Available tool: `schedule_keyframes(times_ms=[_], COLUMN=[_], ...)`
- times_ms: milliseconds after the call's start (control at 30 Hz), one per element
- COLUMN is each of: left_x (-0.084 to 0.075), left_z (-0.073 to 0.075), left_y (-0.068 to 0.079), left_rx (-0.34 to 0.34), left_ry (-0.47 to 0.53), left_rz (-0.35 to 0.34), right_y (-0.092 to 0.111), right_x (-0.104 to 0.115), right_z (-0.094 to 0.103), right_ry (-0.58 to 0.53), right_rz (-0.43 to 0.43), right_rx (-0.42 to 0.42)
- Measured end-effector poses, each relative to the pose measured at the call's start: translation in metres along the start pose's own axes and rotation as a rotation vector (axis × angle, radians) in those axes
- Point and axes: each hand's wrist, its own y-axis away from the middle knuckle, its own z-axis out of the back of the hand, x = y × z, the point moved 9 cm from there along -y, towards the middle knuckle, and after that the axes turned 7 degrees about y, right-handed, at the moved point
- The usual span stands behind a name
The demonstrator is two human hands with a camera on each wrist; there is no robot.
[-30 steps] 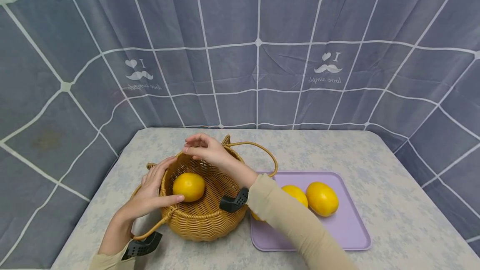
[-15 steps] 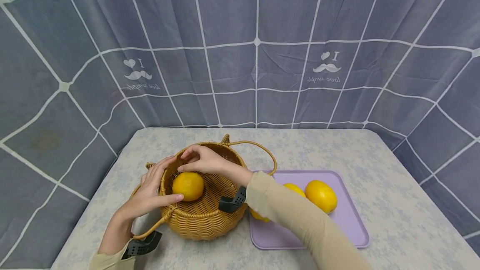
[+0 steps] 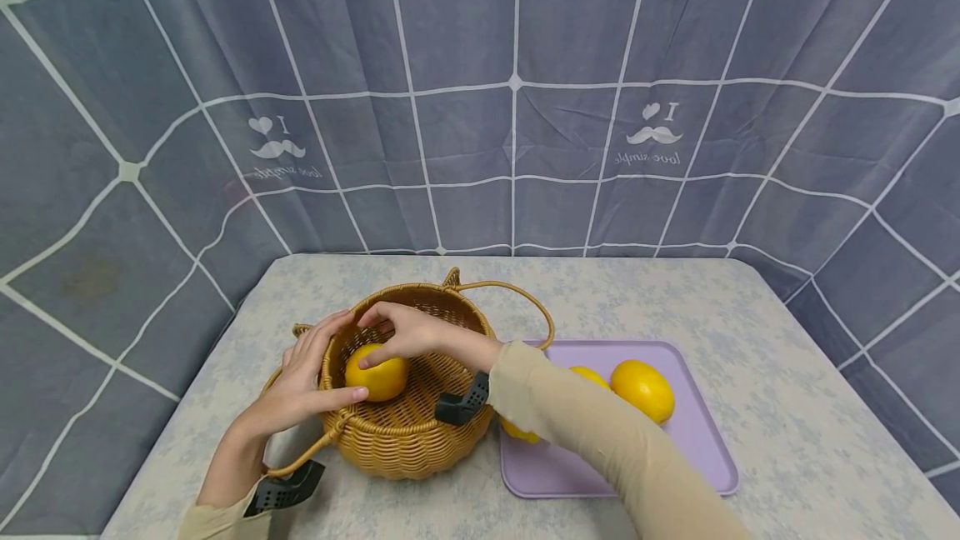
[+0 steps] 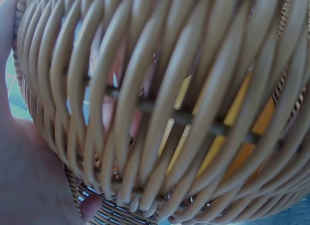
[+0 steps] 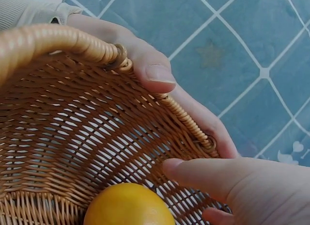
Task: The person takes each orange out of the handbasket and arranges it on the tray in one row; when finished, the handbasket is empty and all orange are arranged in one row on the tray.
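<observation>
A round woven wicker basket (image 3: 408, 452) stands at left of centre on the table, tipped slightly toward me. My left hand (image 3: 296, 386) holds its left rim, with the thumb (image 5: 160, 77) over the edge and the fingers along the outer wall. Inside the basket, against the left wall, lies a smooth yellow-orange fruit (image 5: 130, 208). Reaching in from the right, my right hand (image 3: 408, 332) is over this fruit, fingers spread and loosely bent. Its thumb overlaps the fruit in the head view, while the right wrist view shows the thumb (image 5: 193, 174) apart from it.
On the right lies a lilac tray (image 3: 697, 457) bearing several yellow fruits (image 3: 642, 390), partly hidden by my right sleeve (image 3: 600, 432). The basket's thin handle (image 3: 536, 307) loops out toward the tray. A grey-blue checked curtain (image 3: 465, 140) surrounds the table (image 3: 810, 407).
My right hand has come down from above the basket's far rim into the basket, to the fruit. The left hand has stayed on the rim.
</observation>
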Motion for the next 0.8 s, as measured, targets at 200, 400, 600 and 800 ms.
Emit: schedule_keyframes(times_ms=[200,400,600,800], left_x=[0.000,0.001,0.000,-0.001], left_z=[0.000,0.001,0.001,0.001], left_y=[0.000,0.000,0.001,0.001], left_rx=[-0.001,-0.001,-0.003,-0.001], left_ry=[-0.006,-0.001,0.005,0.007], left_rz=[0.008,0.011,0.008,0.002], right_y=[-0.002,-0.002,-0.001,-0.001], right_x=[0.004,0.006,0.006,0.008], right_z=[-0.008,-0.012,-0.018,-0.020], right_ry=[0.132,0.176,0.178,0.218], right_rz=[0.052,0.084,0.088,0.104], right_rx=[0.065,0.109,0.160,0.168])
